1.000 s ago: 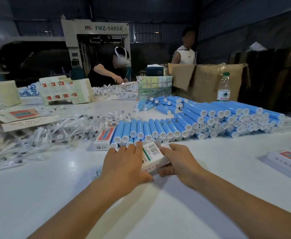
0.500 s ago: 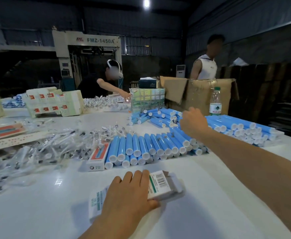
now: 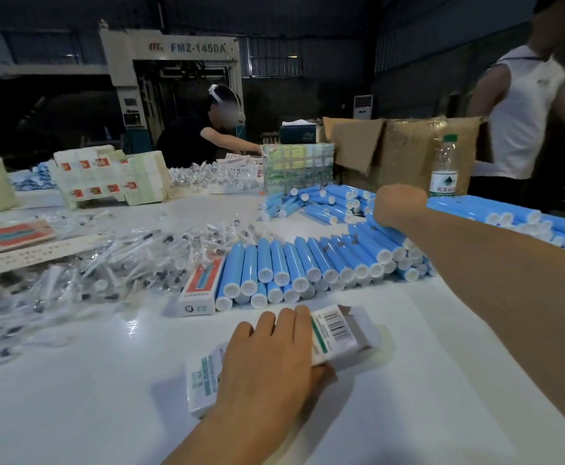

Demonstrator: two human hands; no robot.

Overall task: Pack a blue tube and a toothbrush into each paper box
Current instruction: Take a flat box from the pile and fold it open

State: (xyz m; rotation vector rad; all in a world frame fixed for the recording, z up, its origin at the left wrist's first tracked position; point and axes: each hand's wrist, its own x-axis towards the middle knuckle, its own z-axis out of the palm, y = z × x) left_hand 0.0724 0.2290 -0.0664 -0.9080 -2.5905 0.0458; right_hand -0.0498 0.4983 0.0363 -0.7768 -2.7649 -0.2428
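A second ago both hands held the paper box [image 3: 338,333] together near the table's front edge. Now the right hand [image 3: 400,203] has left it and reached far across to the pile of blue tubes [image 3: 311,260], its fingers curled down among them. The left hand [image 3: 267,360] alone now holds the box, whose open end flaps have come into view on the right.

My white table [image 3: 408,380] faces a dim hall; behind it, the FMZ-1450A machine [image 3: 173,82] against dark corrugated walls [image 3: 442,55].
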